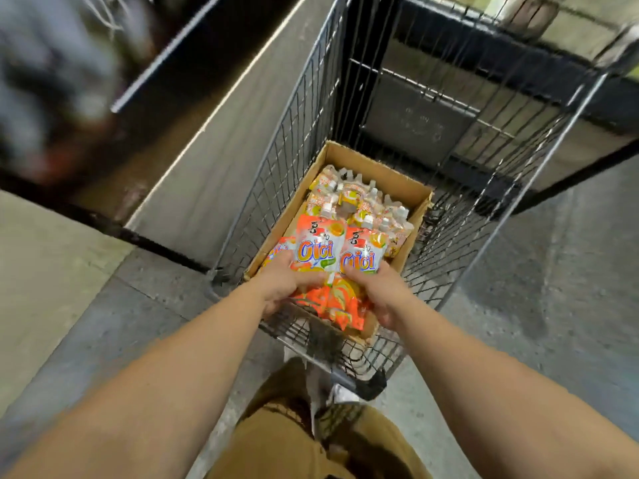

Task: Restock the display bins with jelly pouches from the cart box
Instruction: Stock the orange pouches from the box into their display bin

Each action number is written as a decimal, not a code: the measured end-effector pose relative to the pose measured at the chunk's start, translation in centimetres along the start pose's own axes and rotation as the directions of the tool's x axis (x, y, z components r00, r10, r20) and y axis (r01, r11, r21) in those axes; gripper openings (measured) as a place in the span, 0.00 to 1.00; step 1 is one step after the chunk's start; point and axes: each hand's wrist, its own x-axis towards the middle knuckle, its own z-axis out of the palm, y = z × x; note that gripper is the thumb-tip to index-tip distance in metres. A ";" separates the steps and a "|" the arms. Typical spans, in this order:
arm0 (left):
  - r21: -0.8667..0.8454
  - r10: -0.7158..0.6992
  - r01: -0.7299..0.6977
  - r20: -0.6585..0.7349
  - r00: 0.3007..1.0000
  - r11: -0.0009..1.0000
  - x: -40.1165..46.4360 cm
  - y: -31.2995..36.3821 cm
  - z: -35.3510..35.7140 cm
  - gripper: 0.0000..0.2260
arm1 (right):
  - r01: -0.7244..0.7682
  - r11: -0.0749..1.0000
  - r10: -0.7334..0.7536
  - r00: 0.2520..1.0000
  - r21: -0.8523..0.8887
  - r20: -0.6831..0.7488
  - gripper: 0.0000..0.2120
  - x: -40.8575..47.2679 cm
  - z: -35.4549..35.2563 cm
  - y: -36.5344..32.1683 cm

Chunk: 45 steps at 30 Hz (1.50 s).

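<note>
- Gripping an orange-and-white "Cici" jelly pouch [315, 248], the left hand [287, 288] curls around its lower edge.
- Clutching a second matching pouch [361, 252], the right hand [382, 295] holds it alongside.
- Both pouches sit over the open brown cardboard box [377, 174] inside the grey wire cart [287, 133].

Grey concrete floor [553, 271], tan trousers [276, 444]

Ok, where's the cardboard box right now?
In the head view the cardboard box sits in the wire cart, centre frame, packed with jelly pouches; the left hand and right hand grip pouches at its near end.
</note>
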 end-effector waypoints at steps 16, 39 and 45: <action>-0.471 0.070 -0.531 -0.699 0.712 0.705 -35.6 -21.2 -6.2 0.13 | 0.370 0.803 0.098 0.690 -0.467 0.717 0.14 -22.2 19.3 10.5; -0.216 -0.585 -0.910 -0.810 -0.034 0.353 -89.3 -78.0 6.4 0.11 | 0.742 0.398 0.819 -0.021 -0.540 0.574 0.09 -75.4 34.9 69.9; -0.189 -0.658 -0.943 -0.752 -0.040 0.273 -92.4 -85.0 4.7 0.12 | 0.731 0.370 0.869 -0.054 -0.574 0.492 0.07 -80.5 36.8 77.9</action>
